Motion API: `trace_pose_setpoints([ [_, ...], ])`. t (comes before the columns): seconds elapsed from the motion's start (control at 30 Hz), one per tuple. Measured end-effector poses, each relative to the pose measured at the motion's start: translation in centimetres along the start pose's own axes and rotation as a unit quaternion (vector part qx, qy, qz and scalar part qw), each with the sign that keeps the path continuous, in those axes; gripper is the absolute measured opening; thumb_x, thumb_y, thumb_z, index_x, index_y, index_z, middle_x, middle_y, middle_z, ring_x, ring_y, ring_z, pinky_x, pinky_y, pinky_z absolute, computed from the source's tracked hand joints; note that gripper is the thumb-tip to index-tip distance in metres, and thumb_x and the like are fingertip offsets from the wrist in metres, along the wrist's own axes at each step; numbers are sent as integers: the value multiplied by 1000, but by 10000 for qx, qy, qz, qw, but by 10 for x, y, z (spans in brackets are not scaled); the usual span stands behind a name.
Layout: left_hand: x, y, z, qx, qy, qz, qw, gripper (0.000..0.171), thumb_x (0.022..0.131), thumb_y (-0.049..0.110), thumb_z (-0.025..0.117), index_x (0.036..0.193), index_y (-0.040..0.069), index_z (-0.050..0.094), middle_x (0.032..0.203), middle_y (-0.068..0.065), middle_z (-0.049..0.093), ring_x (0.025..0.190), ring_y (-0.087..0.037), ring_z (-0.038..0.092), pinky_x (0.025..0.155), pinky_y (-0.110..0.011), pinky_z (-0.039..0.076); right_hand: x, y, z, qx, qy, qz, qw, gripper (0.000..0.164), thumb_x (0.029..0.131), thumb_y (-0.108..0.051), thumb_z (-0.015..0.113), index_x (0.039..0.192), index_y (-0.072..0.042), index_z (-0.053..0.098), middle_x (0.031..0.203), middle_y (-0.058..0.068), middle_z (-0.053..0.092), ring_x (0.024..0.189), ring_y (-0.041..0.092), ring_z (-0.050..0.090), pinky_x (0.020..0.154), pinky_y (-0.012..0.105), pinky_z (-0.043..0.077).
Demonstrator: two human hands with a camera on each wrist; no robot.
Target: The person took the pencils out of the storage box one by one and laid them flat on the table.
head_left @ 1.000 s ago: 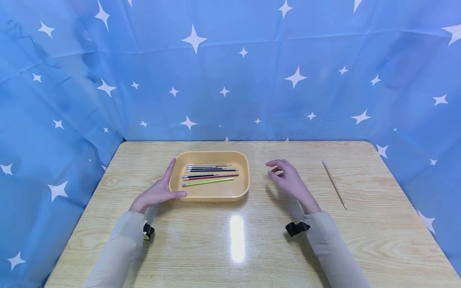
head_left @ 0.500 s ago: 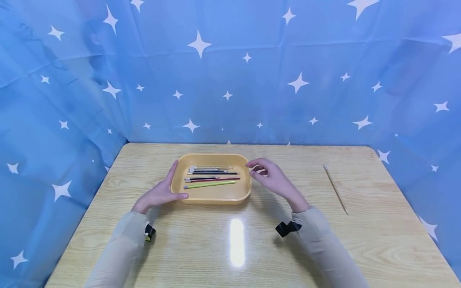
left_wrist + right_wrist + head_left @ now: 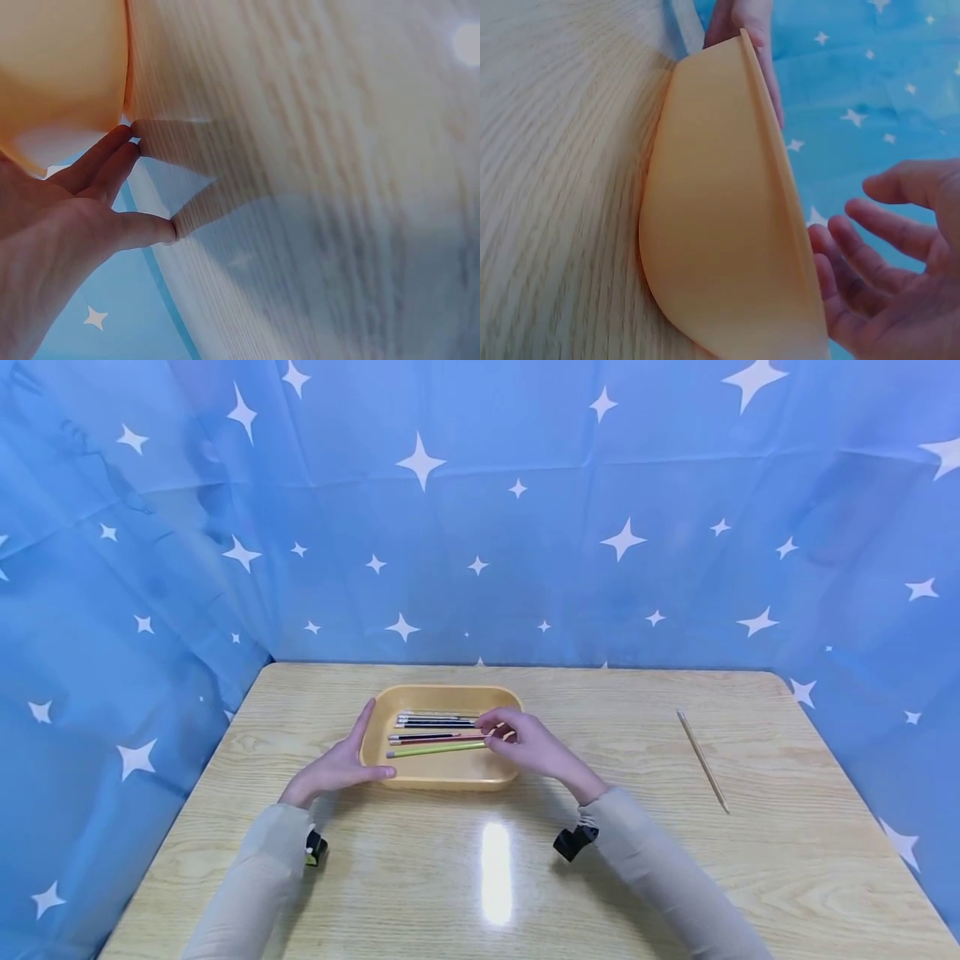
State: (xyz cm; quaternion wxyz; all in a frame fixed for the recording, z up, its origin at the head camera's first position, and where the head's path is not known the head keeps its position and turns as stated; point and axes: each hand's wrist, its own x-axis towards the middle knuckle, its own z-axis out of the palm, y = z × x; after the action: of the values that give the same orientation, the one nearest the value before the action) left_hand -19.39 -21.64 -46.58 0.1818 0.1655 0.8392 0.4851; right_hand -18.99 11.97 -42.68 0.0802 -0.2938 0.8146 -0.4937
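My left hand [image 3: 337,768] rests against the left end of a tan plastic tray [image 3: 442,772], fingers and thumb spread straight along its corner. Several pencils lie roughly side by side inside the tray, among them a yellow-green pencil [image 3: 435,749] in front and dark pencils [image 3: 431,724] behind. Over the tray's right end hovers my right hand [image 3: 528,746], its fingers loosely bent near the pencils' right ends. The right wrist view shows that hand [image 3: 900,277] with nothing in its fingers, above the rim of the tray [image 3: 712,187].
A lone wooden pencil [image 3: 702,762] lies slantwise on the right part of the light wood table [image 3: 600,877]. A blue curtain [image 3: 510,543] with white stars hangs behind the table and along its sides.
My right hand has moved left from the table beside the tray, over its right rim, to above the pencils. The left hand stays at the tray's left end.
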Motion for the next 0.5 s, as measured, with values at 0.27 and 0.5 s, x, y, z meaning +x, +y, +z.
trace_pose_setpoints([
  [0.27, 1, 1, -1, 3, 3, 36, 10000, 122, 80, 30, 79, 153, 18, -18, 158, -25, 0, 140, -44, 15, 110, -59, 13, 13, 3, 11, -86, -165, -234, 9996, 23, 92, 1, 57, 112, 8, 61, 108, 22, 63, 94, 25, 61, 83, 35, 51],
  [0.5, -1, 1, 0, -141, -39, 111, 9998, 122, 81, 26, 79, 152, 13, -19, 156, -28, 4, 140, -46, 16, 110, -60, 13, 19, 3, 20, -177, -249, -299, 9991, 20, 90, 3, 58, 109, 8, 63, 101, 17, 65, 91, 23, 61, 80, 33, 52],
])
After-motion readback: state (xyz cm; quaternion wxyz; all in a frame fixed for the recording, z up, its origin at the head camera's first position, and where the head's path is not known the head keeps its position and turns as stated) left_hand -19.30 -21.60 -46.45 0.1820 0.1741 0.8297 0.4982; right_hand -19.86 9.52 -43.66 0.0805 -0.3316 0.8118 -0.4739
